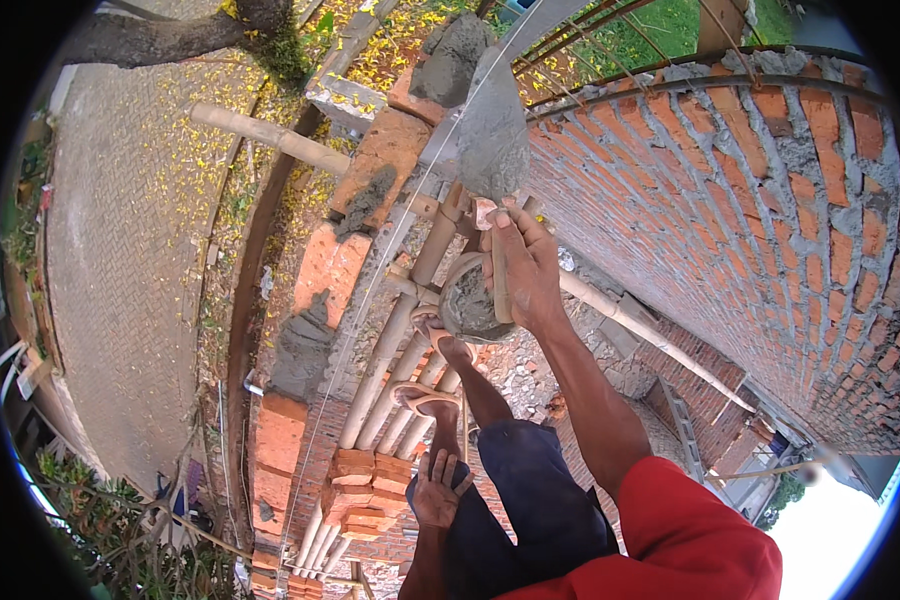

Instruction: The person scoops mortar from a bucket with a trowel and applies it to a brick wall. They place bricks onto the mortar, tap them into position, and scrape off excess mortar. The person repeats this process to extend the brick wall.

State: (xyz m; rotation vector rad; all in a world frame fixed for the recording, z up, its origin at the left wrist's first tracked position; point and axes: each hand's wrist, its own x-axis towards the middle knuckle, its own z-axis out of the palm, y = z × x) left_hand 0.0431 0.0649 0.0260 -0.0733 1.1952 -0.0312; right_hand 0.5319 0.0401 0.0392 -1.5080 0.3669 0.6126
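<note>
My right hand (526,255) is closed round the handle of a pointed trowel (494,125), whose grey blade points away from me. A small orange brick piece (485,213) shows at its fingers; whether they hold it I cannot tell. Beneath this hand stands a round bucket (450,308) with grey mortar (473,303) in it. My left hand (438,497) hangs by my knee with its fingers apart and nothing in it. Left of my hands runs a course of orange bricks (332,262), with mortar lumps (308,345) on it. A taut string (390,240) passes along the course.
My feet stand on bamboo poles (382,370). Loose bricks (365,490) are stacked beside them. A bamboo pole (270,135) sticks out past the wall on the left. To the right rises a tall brick wall (720,200). A paved road (120,250) lies below at the left.
</note>
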